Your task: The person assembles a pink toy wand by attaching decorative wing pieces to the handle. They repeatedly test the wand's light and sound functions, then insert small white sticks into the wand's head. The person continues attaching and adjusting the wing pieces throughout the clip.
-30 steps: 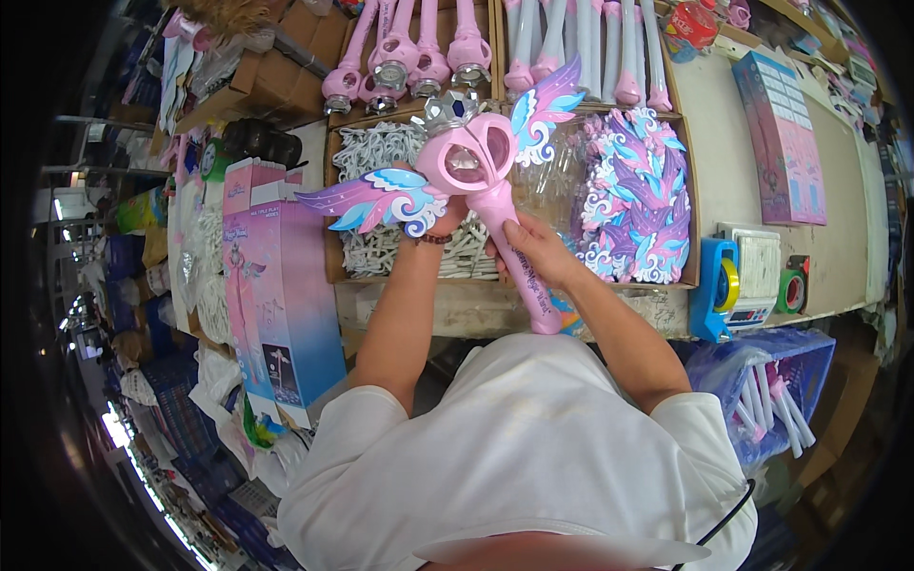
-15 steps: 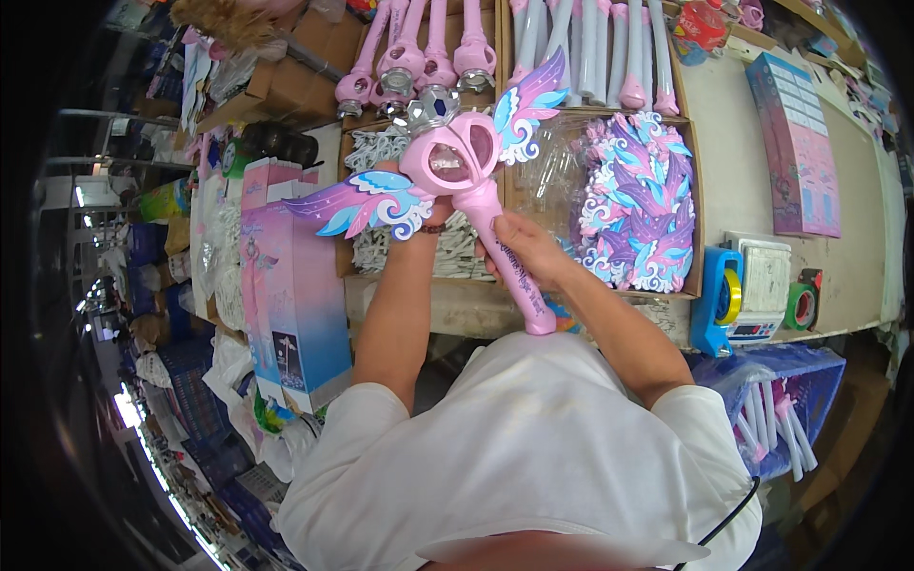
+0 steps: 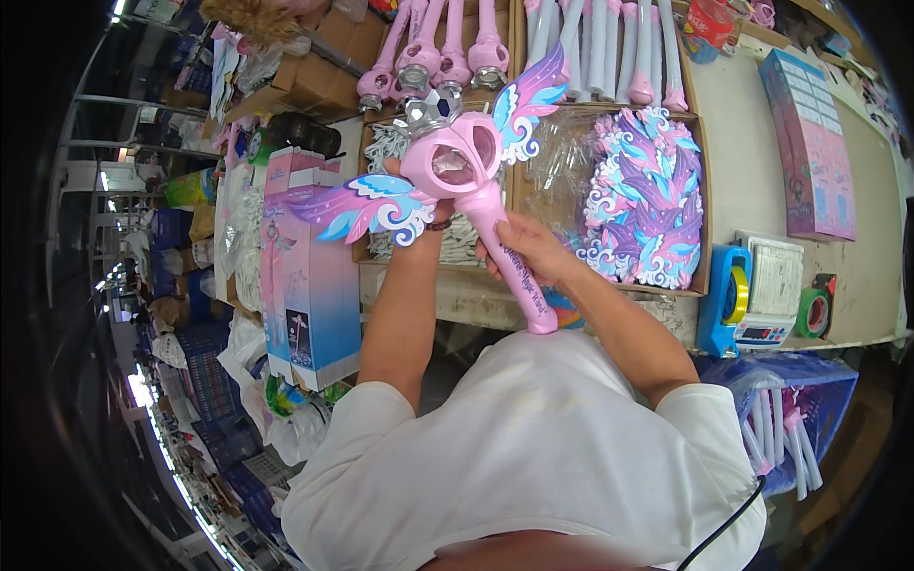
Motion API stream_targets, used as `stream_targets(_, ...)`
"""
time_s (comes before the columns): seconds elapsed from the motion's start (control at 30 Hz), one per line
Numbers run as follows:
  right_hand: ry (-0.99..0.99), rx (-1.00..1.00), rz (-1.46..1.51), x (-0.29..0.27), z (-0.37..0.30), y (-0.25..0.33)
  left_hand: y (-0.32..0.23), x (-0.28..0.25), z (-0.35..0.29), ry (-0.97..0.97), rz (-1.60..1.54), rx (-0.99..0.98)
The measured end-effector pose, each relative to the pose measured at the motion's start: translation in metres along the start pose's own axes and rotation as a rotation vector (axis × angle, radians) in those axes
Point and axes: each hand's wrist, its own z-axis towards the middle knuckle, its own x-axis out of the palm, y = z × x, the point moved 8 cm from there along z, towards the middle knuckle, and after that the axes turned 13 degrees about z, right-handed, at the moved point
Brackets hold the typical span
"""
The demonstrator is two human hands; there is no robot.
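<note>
A pink toy wand (image 3: 519,262) slants in front of my chest, its butt end near my shirt. Two purple, blue and pink wings (image 3: 379,206) spread from its round head (image 3: 451,160), which has clear windows and a silver faceted top. My right hand (image 3: 529,249) is wrapped round the handle. Behind the wand's head, my left hand (image 3: 440,211) supports it; most of those fingers are hidden. Beyond the wand lie a cardboard tray of loose wings (image 3: 645,195), clear plastic parts (image 3: 557,157) and white parts (image 3: 465,240).
At the back stand pink wand bodies (image 3: 488,55) and pale-tubed wands (image 3: 600,52). A tall pink-blue carton (image 3: 328,333) is on the left, another carton (image 3: 809,152) on the right. Near the right edge sit a blue tape dispenser (image 3: 724,300), a scale (image 3: 771,285) and a blue bin (image 3: 828,390).
The table and its boxes have shifted slightly to the right in the view. My hands keep the same hold on the wand, which has hardly moved.
</note>
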Motion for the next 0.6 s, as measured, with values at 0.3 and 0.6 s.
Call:
stream_targets(0.3,-0.058,-0.012,-0.06,0.006,-0.018,-0.003,0.022,-0.003,-0.04,-0.218,-0.072,0.02)
stream_targets(0.6,0.041,0.004,-0.103,0.021,-0.025,-0.026,0.01,0.042,-0.06,-0.188,0.047,0.069)
